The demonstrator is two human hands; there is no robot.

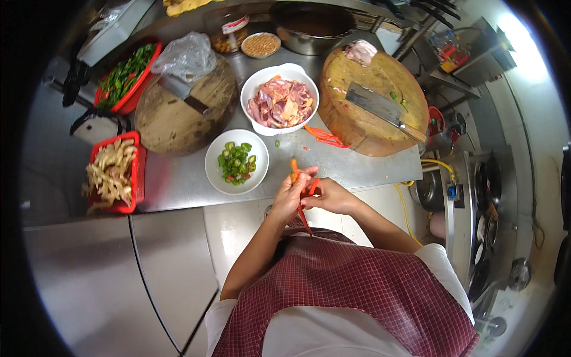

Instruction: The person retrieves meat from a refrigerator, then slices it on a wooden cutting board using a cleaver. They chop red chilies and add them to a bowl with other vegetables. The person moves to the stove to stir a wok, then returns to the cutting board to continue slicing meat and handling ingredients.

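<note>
My left hand (289, 196) holds long chili peppers in front of the table's edge; an orange-tipped chili (294, 166) points up past its thumb. Close beside it, my right hand (333, 196) has its thumb and fingers on a red chili (314, 186). Another red length of chili (305, 221) hangs below the two hands; which hand grips it is hidden. More red chilies (328, 137) lie on the metal table by the right chopping block. A white bowl of cut green chilies (212, 176) stands left of my hands, and a white bowl of raw meat pieces (248, 85) is beyond them.
A cleaver (374, 105) rests on the right round chopping block (401, 80), with raw meat (360, 52) at its far edge. Another knife (196, 104) lies on the left block (165, 125). Red baskets hold chicken feet (111, 165) and green peppers (127, 73). A steel pot (308, 44) stands behind.
</note>
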